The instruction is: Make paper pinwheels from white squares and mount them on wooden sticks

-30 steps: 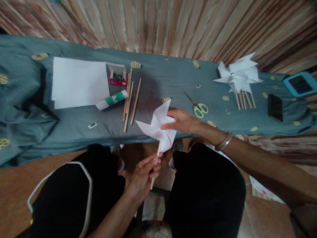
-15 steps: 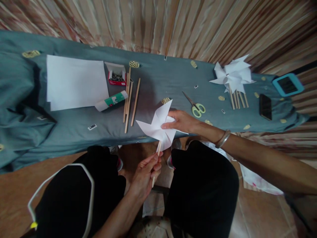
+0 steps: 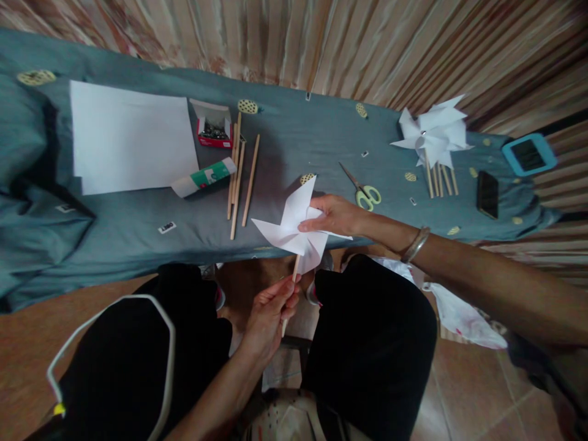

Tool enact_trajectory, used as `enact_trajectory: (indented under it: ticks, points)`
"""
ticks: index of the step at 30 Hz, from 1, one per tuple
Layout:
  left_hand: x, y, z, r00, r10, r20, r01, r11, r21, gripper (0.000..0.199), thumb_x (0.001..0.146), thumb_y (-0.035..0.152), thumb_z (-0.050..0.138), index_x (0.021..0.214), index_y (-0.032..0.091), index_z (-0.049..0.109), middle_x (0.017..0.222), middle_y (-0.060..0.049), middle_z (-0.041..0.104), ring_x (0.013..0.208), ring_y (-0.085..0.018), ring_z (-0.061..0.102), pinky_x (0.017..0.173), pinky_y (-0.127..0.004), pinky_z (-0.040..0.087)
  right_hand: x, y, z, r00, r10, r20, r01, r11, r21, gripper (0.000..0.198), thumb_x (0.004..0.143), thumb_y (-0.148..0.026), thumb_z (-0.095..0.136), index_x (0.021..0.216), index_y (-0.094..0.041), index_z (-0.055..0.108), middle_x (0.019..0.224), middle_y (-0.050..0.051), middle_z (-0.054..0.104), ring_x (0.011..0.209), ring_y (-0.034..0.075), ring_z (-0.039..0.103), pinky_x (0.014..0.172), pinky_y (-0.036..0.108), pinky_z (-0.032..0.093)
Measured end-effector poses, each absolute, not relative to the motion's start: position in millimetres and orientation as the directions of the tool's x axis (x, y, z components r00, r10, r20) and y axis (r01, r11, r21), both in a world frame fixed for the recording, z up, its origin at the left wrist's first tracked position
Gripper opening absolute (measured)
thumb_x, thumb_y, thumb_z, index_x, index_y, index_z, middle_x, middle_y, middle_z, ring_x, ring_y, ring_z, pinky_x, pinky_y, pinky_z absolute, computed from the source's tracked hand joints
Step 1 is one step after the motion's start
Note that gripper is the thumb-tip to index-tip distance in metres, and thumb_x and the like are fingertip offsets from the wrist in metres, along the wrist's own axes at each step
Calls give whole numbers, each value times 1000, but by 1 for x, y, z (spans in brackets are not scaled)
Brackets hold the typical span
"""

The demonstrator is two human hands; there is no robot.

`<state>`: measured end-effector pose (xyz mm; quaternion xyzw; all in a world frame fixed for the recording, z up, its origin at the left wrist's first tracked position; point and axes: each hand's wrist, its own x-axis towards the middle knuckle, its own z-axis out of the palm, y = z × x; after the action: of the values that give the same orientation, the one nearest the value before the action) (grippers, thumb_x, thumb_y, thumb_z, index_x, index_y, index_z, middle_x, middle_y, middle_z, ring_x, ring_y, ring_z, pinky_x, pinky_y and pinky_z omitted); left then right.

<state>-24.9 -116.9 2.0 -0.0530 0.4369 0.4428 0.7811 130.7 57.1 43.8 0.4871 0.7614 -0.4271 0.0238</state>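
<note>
A white paper pinwheel (image 3: 290, 229) is held between my two hands, over the near edge of the cloth-covered table. My left hand (image 3: 273, 306) is closed around its wooden stick (image 3: 296, 268), just below the paper blades; the stick's lower end pokes out under the fingers. My right hand (image 3: 328, 214) pinches the paper near the middle, thumb on top, the other fingers mostly hidden behind the blades. Scissors (image 3: 364, 191) with pale green handles lie open beyond my right hand. To the left of the pinwheel, several loose wooden sticks (image 3: 250, 180) rest on the cloth.
White paper sheets (image 3: 133, 138) lie at the left, beside a red box of metal pins (image 3: 215, 130) and a green-and-white glue tube (image 3: 204, 176). Finished pinwheels (image 3: 434, 135) are piled at the right, near a black phone (image 3: 487, 194) and a blue-framed device (image 3: 529, 154).
The view has shifted slightly, so the table things appear a little higher. Both hands keep their hold on the pinwheel, with hardly any movement between them.
</note>
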Motion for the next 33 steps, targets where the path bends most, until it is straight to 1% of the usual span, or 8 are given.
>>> enact_trajectory:
  ticks: [3,8,14,16,21,24,29,33]
  points:
    - [-24,-117,1,217,639,-738,-742,600,301,43,43,31,93,75,8,76,63,-1,56,48,-1,37,39,-14,17,131,58,43,-535,716,-449,754,165,-635,31,75,-38,68,96,-16,73,88,2,72,81,17,63,69,24,43]
    - [-24,-115,3,214,611,-762,-732,617,290,48,40,33,94,77,9,77,63,-1,58,47,0,38,40,-14,16,132,58,42,-514,716,-473,762,129,-634,31,75,-39,68,95,-15,72,85,2,73,76,16,63,66,23,42]
    - [-26,-114,3,208,611,-764,-713,630,309,48,41,35,93,78,9,77,62,-1,57,47,0,38,41,-15,16,131,56,43,-478,730,-488,781,100,-616,30,74,-34,68,97,-15,71,87,3,72,78,18,64,68,25,44]
    - [-27,-114,2,212,613,-761,-708,633,313,47,42,36,92,79,9,77,62,-1,57,47,-1,38,41,-15,16,131,56,43,-484,729,-484,773,96,-627,29,75,-34,68,97,-15,71,86,3,72,78,18,64,69,26,45]
    - [-28,-114,2,201,615,-762,-707,630,322,45,45,34,91,80,10,78,62,-3,59,48,-2,39,41,-16,18,132,55,43,-508,722,-471,759,116,-640,28,77,-34,67,97,-16,71,87,3,72,78,18,64,67,26,45]
    - [-28,-113,2,195,603,-773,-708,632,314,46,44,35,92,79,10,78,61,-3,60,48,-3,39,41,-16,19,132,53,44,-504,730,-462,759,120,-640,27,78,-35,66,98,-17,70,86,2,72,77,18,64,66,26,45]
    - [-27,-114,3,201,543,-816,-702,661,266,48,38,38,94,75,11,79,60,-3,61,48,-3,43,43,-15,23,131,49,46,-512,731,-450,758,139,-637,27,82,-34,64,102,-17,69,87,3,71,77,18,63,68,27,44]
    - [-28,-114,3,207,528,-824,-700,668,253,48,38,38,94,74,11,79,60,-3,62,50,-3,44,44,-15,26,130,48,49,-517,728,-451,773,172,-610,27,84,-34,63,103,-16,68,86,4,70,77,19,63,70,28,43]
